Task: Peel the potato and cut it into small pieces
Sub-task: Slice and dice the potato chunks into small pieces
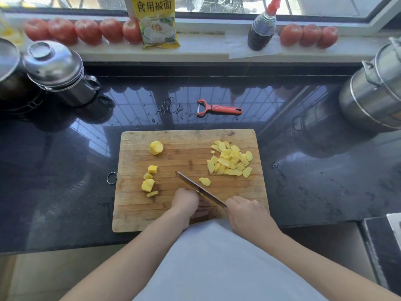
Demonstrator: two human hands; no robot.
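A wooden cutting board (186,148) lies on the dark counter. A heap of thin yellow potato slices (231,158) sits at its right, with one loose slice (204,181) near the blade. A peeled potato chunk (156,147) lies at upper left, and several smaller chunks (148,181) lie at the left. My right hand (245,210) grips the handle of a cleaver (196,187), whose blade angles up-left over the board. My left hand (187,200) rests curled on the board right beside the blade, over a potato piece that is almost fully hidden.
A red peeler (219,109) lies on the counter behind the board among water drops. A steel pot with lid (58,72) stands at the left, a stacked steel steamer (375,92) at the right. Tomatoes, a yellow packet and a sauce bottle line the windowsill.
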